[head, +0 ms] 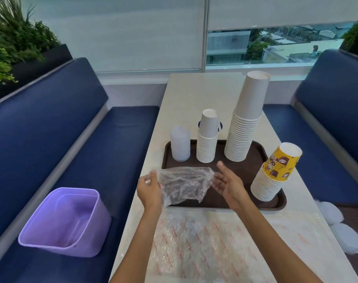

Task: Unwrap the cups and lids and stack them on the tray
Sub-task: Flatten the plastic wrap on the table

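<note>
Behind the shorter white cup stack (207, 139), a blue mark (220, 126) is mostly hidden, possibly a logo on the tabletop (194, 94).

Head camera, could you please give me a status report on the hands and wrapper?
Left hand pinches clear wrapper, right hand open at its other end. Wrapper empty, above tray. Lids, three cup stacks on tray, clear of hands.
</note>
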`<state>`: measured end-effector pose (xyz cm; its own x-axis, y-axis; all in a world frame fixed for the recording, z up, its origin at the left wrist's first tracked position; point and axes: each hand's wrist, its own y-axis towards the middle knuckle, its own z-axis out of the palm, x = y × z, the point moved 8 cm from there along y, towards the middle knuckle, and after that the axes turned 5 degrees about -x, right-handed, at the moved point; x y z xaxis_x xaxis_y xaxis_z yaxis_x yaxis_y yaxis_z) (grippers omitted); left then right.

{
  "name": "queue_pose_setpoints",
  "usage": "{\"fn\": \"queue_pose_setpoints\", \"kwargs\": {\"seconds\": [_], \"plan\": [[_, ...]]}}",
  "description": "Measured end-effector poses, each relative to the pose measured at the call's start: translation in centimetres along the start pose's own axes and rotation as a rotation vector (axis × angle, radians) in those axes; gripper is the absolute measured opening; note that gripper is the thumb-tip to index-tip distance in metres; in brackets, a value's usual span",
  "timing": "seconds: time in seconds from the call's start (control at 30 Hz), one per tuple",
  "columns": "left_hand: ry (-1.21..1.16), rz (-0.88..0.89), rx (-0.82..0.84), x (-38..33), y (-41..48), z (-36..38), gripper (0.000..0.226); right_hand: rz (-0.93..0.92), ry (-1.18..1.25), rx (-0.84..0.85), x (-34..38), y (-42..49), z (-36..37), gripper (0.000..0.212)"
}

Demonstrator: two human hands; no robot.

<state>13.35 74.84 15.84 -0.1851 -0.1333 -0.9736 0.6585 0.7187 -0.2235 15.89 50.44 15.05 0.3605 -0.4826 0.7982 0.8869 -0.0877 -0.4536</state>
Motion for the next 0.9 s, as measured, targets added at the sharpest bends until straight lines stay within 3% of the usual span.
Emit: {"fn": "queue_pose_setpoints", "kwargs": {"seconds": [0.07, 0.17, 0.27, 0.37, 0.5, 0.63, 0.8, 0.9], "plan": [[-0.041, -0.116, -0.015, 1.4, 0.1, -0.5, 0.028, 0.032, 0.004, 0.003, -0.2, -0.1, -0.4, 0.048], [-0.115, -0.305, -0.011, 3.8, -0.6, -0.6, 0.031, 0.114, -0.186, 0.111, -2.7, -0.8, 0.4, 0.075], [-0.117, -0.356, -0.005, 5.4, -1.3, -0.7, 0.03, 0.1, -0.223, 0.232, -4.7, -2.2, 2.0, 0.075], [-0.064, -0.316, -0.041, 6.0, -1.6, -1.3, 0.031, -0.001, -0.193, 0.268, -4.6, -3.1, 3.0, 0.048], [-0.002, -0.266, -0.097, 6.4, -1.5, -3.0, 0.038, -0.116, -0.183, 0.165, -3.3, -2.7, 2.5, 0.02], [0.125, -0.154, -0.089, 5.8, -1.1, -4.4, 0.031, -0.133, -0.203, 0.102, -2.1, -2.1, 1.3, 0.024], [0.411, -0.01, -0.087, 4.8, -0.2, -6.6, 0.026, -0.146, -0.278, 0.182, -1.2, -2.4, 1.7, 0.006], [0.3, 0.227, -0.068, 0.5, -0.8, -5.8, 0.026, -0.141, -0.333, 0.268, -1.1, -2.7, 2.6, 0.011]]}}
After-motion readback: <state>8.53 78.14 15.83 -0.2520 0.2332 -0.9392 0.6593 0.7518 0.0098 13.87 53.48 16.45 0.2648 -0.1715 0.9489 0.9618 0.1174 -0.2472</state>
